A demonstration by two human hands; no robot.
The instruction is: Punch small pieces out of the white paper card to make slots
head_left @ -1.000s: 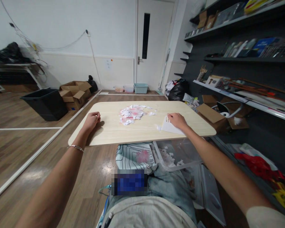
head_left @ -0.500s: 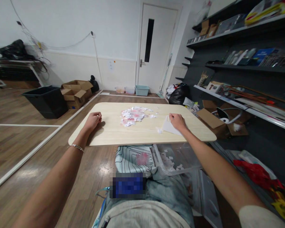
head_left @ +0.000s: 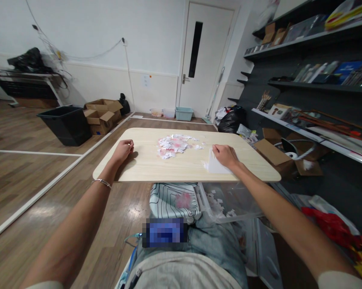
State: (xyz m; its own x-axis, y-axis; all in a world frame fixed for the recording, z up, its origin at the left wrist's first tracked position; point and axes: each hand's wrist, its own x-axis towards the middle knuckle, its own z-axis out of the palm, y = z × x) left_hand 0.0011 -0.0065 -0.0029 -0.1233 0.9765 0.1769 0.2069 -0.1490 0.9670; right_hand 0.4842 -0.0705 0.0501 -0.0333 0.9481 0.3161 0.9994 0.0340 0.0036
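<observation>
Wooden table (head_left: 174, 170) carries a paper-scrap pile (head_left: 173, 144). Right hand (head_left: 225, 155) pinches a white sheet (head_left: 214, 165) — better keep it flat while sweeping; left hand (head_left: 123, 150) rests curled, empty.

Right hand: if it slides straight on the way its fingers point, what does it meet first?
The right hand rests on a white scraper, fingers aimed left across the table. A few loose paper bits lie at the scraper's edge, so those likely come first; the main paper pile sits farther away.
</observation>
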